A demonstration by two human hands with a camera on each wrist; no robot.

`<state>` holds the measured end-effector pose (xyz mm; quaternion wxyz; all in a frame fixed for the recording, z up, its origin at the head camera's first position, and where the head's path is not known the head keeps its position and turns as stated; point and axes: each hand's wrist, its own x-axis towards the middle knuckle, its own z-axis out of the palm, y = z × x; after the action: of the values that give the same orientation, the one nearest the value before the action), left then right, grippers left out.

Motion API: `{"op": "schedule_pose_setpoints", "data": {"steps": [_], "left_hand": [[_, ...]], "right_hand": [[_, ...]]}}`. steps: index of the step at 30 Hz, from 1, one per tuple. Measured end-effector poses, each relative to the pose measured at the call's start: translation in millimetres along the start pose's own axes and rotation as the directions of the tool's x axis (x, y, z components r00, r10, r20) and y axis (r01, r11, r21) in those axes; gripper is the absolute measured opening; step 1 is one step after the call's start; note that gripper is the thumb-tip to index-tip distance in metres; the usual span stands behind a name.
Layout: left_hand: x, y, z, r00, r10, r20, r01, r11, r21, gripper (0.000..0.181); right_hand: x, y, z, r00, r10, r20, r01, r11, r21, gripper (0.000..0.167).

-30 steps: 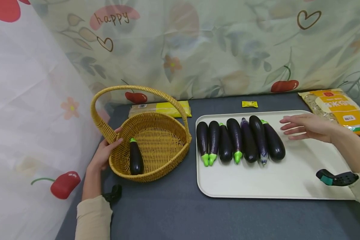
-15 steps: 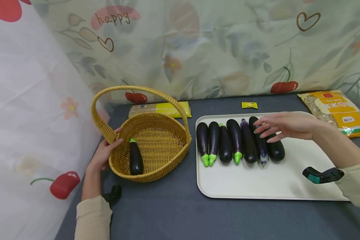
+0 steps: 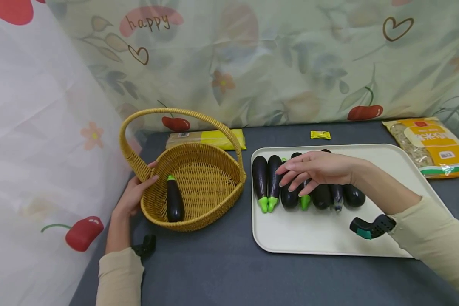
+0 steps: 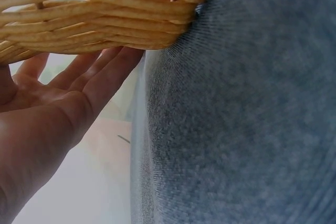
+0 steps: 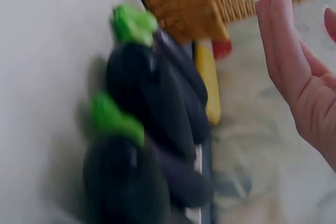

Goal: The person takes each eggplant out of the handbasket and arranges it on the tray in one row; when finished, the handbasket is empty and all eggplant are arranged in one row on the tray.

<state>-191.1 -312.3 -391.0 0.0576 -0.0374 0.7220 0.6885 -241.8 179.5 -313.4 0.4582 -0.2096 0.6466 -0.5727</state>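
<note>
At the left, my left hand (image 3: pixel 131 193) grips the side of a wicker basket (image 3: pixel 199 221), its thumb over the rim by the handle's base. In the left wrist view, the fingers (image 4: pixel 107 80) lie along the outside of the weave. One dark eggplant (image 3: pixel 174 199) rests inside the basket, green cap to the back. My right hand (image 3: pixel 319 170) hovers over a row of several eggplants (image 3: pixel 260 178) on a white tray (image 3: pixel 310 233). Its fingers are extended, hold nothing, and hide part of the row. The right wrist view shows it apart from the eggplants (image 5: pixel 149 98).
A yellow-and-clear packet (image 3: pixel 214 138) lies behind the basket. Beyond the tray sits a small yellow sachet (image 3: pixel 320 134). A large orange-and-clear bag (image 3: pixel 432 146) lies at the tray's back right corner. Patterned cloth (image 3: pixel 252 63) stands along the back and left of the grey table (image 3: pixel 214 272).
My right hand has swept left from the tray's right part to above the eggplant row. The left hand and the basket hold their place.
</note>
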Motion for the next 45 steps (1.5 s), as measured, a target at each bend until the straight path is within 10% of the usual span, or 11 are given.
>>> {"op": "schedule_pose_setpoints", "data": {"steps": [17, 45], "left_hand": [[-0.2, -3.2, 0.3, 1.0, 0.0, -0.023, 0.0, 1.0, 0.0, 0.062], [-0.6, -2.4, -1.3, 1.0, 0.015, -0.006, -0.015, 1.0, 0.015, 0.06]], "right_hand": [[72.6, -15.8, 78.0, 0.979, -0.046, 0.197, 0.036, 0.998, 0.053, 0.043], [183.0, -18.7, 133.3, 0.992, 0.062, -0.112, -0.07, 0.995, -0.072, 0.04]]}}
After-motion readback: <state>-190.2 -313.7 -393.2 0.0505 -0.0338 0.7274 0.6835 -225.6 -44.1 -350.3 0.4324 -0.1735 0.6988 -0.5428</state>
